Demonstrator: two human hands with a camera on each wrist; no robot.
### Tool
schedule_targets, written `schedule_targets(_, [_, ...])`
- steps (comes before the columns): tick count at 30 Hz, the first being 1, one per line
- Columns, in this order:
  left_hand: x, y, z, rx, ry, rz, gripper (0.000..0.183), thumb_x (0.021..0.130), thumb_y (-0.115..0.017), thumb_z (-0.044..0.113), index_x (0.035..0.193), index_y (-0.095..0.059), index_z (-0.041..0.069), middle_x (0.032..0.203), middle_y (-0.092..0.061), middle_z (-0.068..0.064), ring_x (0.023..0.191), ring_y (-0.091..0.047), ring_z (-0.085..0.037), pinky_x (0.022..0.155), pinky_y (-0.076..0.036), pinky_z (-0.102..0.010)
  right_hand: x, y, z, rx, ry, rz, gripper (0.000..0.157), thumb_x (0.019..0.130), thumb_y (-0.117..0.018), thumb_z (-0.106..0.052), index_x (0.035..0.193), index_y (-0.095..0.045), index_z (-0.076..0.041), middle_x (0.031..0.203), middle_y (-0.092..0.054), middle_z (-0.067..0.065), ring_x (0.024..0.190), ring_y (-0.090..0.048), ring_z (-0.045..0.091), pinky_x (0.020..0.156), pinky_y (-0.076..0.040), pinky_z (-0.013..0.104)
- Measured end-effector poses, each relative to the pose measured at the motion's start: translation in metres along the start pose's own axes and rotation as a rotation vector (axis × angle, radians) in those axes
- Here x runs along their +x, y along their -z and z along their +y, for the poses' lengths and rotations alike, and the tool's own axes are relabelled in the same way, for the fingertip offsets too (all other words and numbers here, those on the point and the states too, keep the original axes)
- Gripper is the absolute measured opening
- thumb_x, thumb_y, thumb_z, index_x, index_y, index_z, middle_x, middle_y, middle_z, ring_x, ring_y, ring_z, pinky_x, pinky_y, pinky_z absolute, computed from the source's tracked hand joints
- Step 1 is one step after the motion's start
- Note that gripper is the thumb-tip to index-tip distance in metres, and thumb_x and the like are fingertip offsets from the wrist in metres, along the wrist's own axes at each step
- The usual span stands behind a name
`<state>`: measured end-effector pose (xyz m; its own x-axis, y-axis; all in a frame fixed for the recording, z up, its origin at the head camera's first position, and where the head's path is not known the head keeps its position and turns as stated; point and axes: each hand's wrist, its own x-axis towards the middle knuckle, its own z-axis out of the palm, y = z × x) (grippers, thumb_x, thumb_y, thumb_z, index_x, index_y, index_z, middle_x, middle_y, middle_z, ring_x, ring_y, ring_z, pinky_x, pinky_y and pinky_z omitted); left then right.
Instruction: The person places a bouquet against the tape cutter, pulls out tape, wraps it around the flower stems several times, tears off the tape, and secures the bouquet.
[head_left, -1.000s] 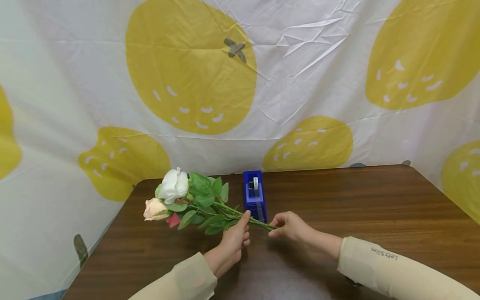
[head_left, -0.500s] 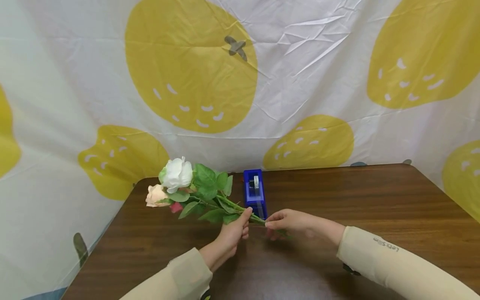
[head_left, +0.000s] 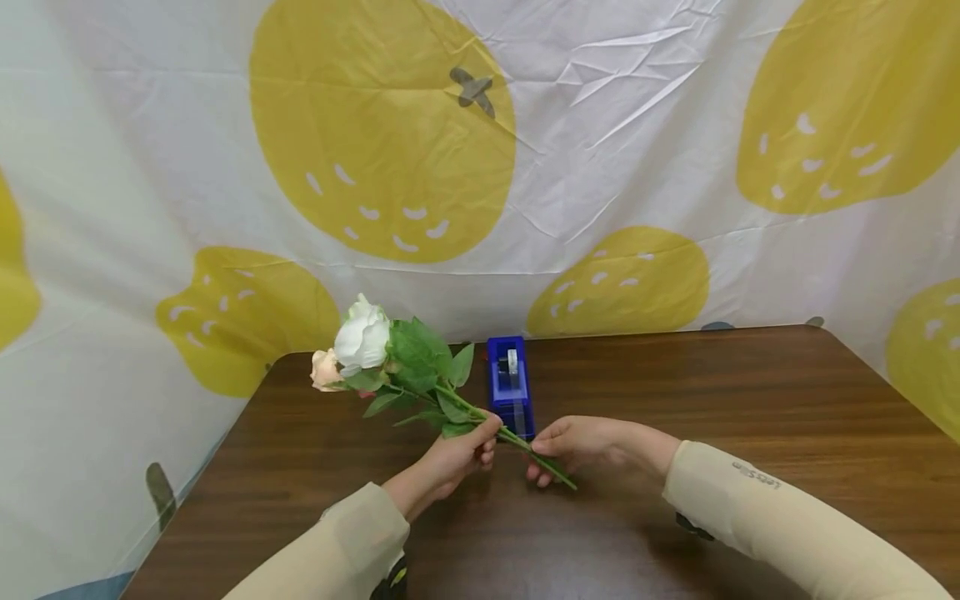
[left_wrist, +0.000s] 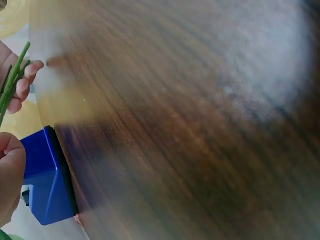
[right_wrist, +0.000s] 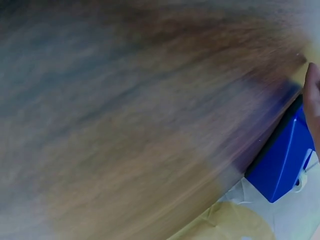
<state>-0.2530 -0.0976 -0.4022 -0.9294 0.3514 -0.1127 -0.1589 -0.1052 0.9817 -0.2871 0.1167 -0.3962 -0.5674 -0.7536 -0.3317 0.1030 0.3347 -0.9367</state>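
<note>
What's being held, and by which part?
The left hand grips the flowers by their green stems; whether the right hand, near their ends, grips too, I can't tell.

One high view, two low tilted ones.
Head faces down and forward over the table [head_left: 690, 396] to the cloth [head_left: 577, 167]; wrist views sit close above it. All share the tape dispenser [left_wrist: 51, 180]; head and left wrist share the stems [left_wrist: 11, 84].

l grip [head_left: 463, 450] curled, r grip [head_left: 572, 442] loose

Soft glare lies on the tabletop [head_left: 525, 550]; wrist views blur.
</note>
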Motion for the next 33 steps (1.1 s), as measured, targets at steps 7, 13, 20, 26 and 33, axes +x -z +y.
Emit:
schedule_targets(7, [0.001, 0.003, -0.002, -0.007, -0.049, -0.058, 0.008, 0.097, -0.045, 0.015, 0.090, -0.048, 0.018, 0.065, -0.046, 0.005, 0.055, -0.043, -0.004, 0.055, -0.036, -0.019, 0.001, -0.001, 0.001, -0.017, 0.002, -0.005, 0.031, 0.098, -0.038, -0.010, 0.111, -0.050, 0.015, 0.088, -0.065, 0.005, 0.080, -0.063, 0.014, 0.076, -0.048, 0.030])
schedule_targets(13, [0.003, 0.000, -0.003, -0.022, -0.059, -0.046, 0.011, 0.097, -0.042, 0.012, 0.090, -0.047, 0.018, 0.064, -0.047, 0.006, 0.054, -0.043, -0.004, 0.054, -0.035, -0.019, 0.004, -0.004, 0.002, 0.018, 0.027, 0.029, 0.020, 0.097, -0.038, -0.006, 0.093, -0.053, 0.006, 0.073, -0.053, 0.000, 0.068, -0.055, 0.010, 0.066, -0.045, 0.025])
schedule_targets(20, [0.003, -0.003, -0.004, -0.060, -0.006, -0.019, 0.009, 0.096, -0.046, 0.020, 0.088, -0.048, 0.019, 0.064, -0.046, 0.008, 0.051, -0.039, -0.003, 0.056, -0.034, -0.020, 0.005, -0.001, 0.003, 0.078, 0.027, 0.013, 0.019, 0.097, -0.035, -0.005, 0.086, -0.051, -0.002, 0.074, -0.050, 0.000, 0.067, -0.050, 0.009, 0.065, -0.044, 0.024])
schedule_targets(26, [-0.001, -0.010, -0.008, -0.075, 0.044, 0.043, 0.009, 0.095, -0.050, 0.028, 0.093, -0.050, 0.019, 0.065, -0.046, 0.010, 0.051, -0.037, -0.002, 0.058, -0.032, -0.021, 0.005, -0.002, 0.003, 0.072, 0.038, 0.016, 0.019, 0.097, -0.036, -0.004, 0.085, -0.051, -0.003, 0.074, -0.050, 0.000, 0.066, -0.050, 0.008, 0.066, -0.044, 0.023])
schedule_targets(33, [-0.010, -0.024, -0.015, -0.112, 0.094, 0.118, 0.021, 0.094, -0.048, 0.036, 0.084, -0.044, 0.018, 0.065, -0.045, 0.010, 0.050, -0.035, -0.003, 0.055, -0.032, -0.021, 0.003, -0.007, 0.002, 0.008, 0.075, 0.079, 0.018, 0.096, -0.038, -0.003, 0.086, -0.052, 0.003, 0.072, -0.050, 0.000, 0.065, -0.051, 0.008, 0.066, -0.045, 0.023])
